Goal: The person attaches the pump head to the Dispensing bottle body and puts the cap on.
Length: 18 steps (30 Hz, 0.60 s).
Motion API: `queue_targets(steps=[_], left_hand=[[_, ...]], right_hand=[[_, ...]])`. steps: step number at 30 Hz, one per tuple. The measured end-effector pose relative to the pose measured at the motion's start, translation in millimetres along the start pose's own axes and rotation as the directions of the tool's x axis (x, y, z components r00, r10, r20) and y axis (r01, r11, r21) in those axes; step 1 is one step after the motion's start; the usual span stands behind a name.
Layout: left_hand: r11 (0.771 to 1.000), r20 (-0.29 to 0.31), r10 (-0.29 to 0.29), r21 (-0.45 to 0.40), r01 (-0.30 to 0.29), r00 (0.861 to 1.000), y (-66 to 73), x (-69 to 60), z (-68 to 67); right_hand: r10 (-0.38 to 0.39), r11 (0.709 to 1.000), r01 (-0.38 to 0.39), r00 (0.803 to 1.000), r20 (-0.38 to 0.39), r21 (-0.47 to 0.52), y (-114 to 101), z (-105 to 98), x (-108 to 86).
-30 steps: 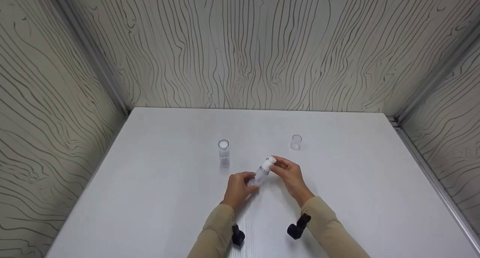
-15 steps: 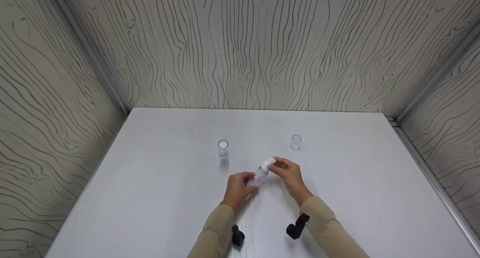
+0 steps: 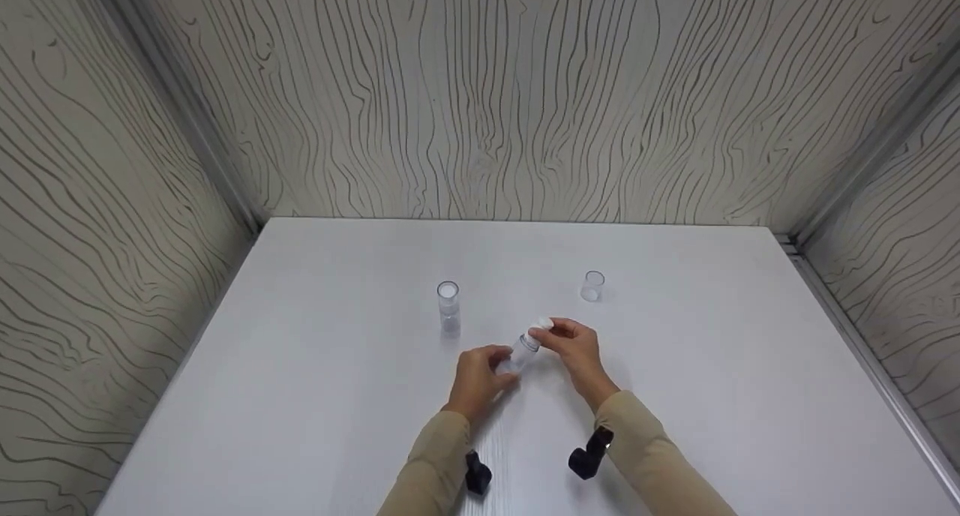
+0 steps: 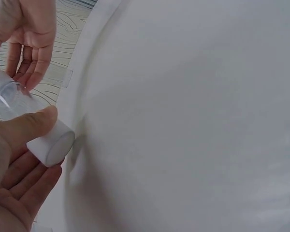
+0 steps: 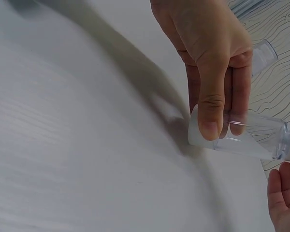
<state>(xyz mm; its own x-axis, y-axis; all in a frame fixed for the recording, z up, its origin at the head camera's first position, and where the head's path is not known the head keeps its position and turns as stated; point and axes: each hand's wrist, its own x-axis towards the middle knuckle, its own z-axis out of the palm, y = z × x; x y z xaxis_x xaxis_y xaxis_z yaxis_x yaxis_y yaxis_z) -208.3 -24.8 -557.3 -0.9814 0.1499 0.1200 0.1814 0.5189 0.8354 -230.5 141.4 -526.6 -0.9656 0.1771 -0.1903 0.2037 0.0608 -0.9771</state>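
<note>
In the head view my left hand [image 3: 476,381] grips the lower part of a small clear bottle [image 3: 521,355], which tilts up to the right. My right hand [image 3: 576,349] pinches the bottle's white pump top [image 3: 543,324], thumb and fingers on either side. The left wrist view shows the left thumb across the bottle's white base [image 4: 54,147], with the right hand [image 4: 31,26] beyond. From the right wrist view, the left hand [image 5: 212,63] holds the base, and the right hand [image 5: 285,193] is partly cut off by the frame edge.
A second bottle [image 3: 448,310] with a white top inside a clear cover stands upright left of the hands. A loose clear cap [image 3: 592,286] stands farther back on the right. The white table [image 3: 315,351] meets wood-patterned walls [image 3: 487,103] behind and at the sides.
My right hand has moved slightly down and left, its fingertips now lower on the white pump top. The left hand keeps its grip on the bottle in almost the same place.
</note>
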Motion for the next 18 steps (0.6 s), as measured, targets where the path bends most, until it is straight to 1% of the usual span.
queue_targets(steps=[3, 7, 14, 18], left_hand=[[1.000, 0.001, -0.001, -0.005, 0.001, 1.000, -0.2, -0.2, 0.3], [1.000, 0.001, 0.016, -0.008, -0.016, 1.000, -1.1, -0.4, 0.4], [1.000, 0.005, 0.026, -0.006, -0.026, 1.000, -1.1, -0.6, -0.6], [0.999, 0.006, 0.033, -0.016, -0.033, 0.999, -2.5, -0.9, -0.4]], right_hand=[[0.001, 1.000, -0.001, 1.000, -0.004, 0.006, 0.9, 1.2, -0.2], [0.004, 1.000, -0.004, 1.000, -0.001, 0.007, 1.6, 2.2, -0.9], [0.014, 0.999, -0.013, 1.000, 0.019, -0.034, 3.1, 0.5, -1.2], [0.005, 1.000, -0.005, 0.999, 0.035, -0.010, 3.7, -1.3, -1.8]])
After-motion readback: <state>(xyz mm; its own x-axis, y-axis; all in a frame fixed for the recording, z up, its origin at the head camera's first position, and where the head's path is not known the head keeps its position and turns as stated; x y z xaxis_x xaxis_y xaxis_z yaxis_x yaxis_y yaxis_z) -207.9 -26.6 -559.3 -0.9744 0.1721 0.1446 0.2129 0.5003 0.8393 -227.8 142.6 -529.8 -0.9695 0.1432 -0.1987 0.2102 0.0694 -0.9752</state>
